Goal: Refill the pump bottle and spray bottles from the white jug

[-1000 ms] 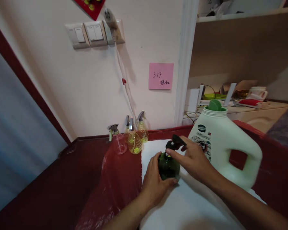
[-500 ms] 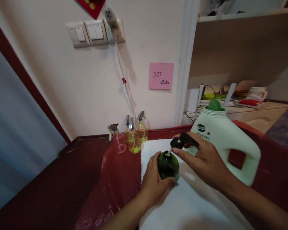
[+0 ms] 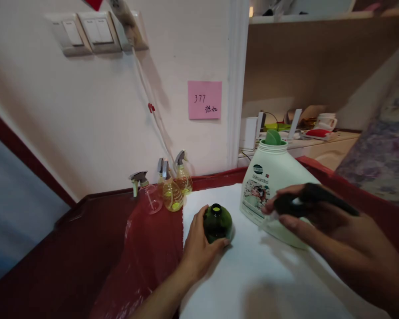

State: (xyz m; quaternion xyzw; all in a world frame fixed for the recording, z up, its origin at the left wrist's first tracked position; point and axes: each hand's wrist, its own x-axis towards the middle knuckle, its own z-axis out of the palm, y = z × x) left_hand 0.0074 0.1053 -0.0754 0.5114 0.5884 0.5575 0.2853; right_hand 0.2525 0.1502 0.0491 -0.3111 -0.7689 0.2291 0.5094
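Dark-green btl (image 3: pixel 218 225) ×1 (nozzle (image 3: pixel 319 194) off)

Switches (image 3: pixel 73 33) and a plug (image 3: pixel 126 21) sit upper left, a white cord (image 3: pixel 142 79) running down from the plug; a pink note (image 3: pixel 205 100) is upper centre, a shelf (image 3: pixel 302 18) upper right, flowered cloth (image 3: pixel 382 133) far right.

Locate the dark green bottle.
In the head view, the dark green bottle stands on the white sheet, below and slightly right of centre, held by the left hand, left of the pale green jug.

Blurred spray head (image 3: pixel 319 195), jug (image 3: pixel 277 170) partly hidden
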